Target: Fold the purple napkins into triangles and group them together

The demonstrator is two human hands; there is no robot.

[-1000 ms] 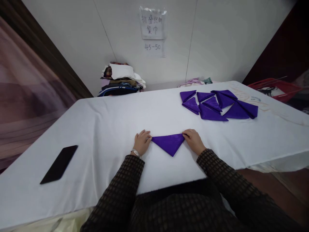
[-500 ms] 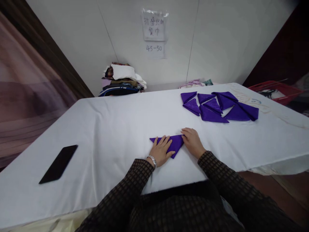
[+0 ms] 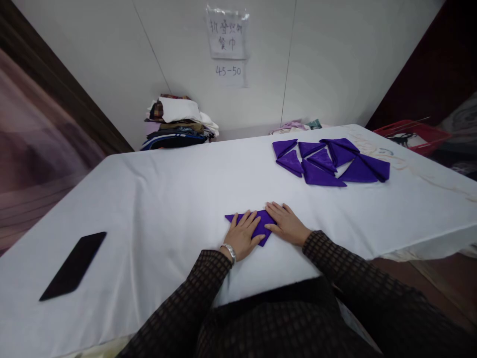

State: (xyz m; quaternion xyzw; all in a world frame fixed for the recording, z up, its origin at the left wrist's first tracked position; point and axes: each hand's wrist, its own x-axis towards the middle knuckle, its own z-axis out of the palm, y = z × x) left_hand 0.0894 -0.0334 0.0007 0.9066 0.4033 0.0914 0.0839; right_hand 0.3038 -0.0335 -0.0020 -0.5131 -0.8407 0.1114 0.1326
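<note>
A purple cloth napkin (image 3: 263, 229), folded into a triangle, lies on the white tablecloth (image 3: 179, 199) close in front of me. My left hand (image 3: 243, 233) rests flat across its left part with the fingers spread, a silver bracelet at the wrist. On the napkin's right corner lies my right hand (image 3: 286, 223), palm down and fingers stretched out. Both hands cover parts of the cloth. Beyond them, at the back right, several folded purple napkins (image 3: 322, 174) are grouped together.
A dark flat slab (image 3: 73, 266) lies at the left of the table. Against the wall is a stack of folded clothes (image 3: 181, 119), with paper signs (image 3: 227, 42) above. A red basket (image 3: 434, 141) stands beyond the right edge. Curtains (image 3: 48, 119) hang at the left.
My right hand has gone from gripping the napkin's right corner with bent fingers to lying flat on it. My left hand stays on the cloth. The view has shifted slightly right.
</note>
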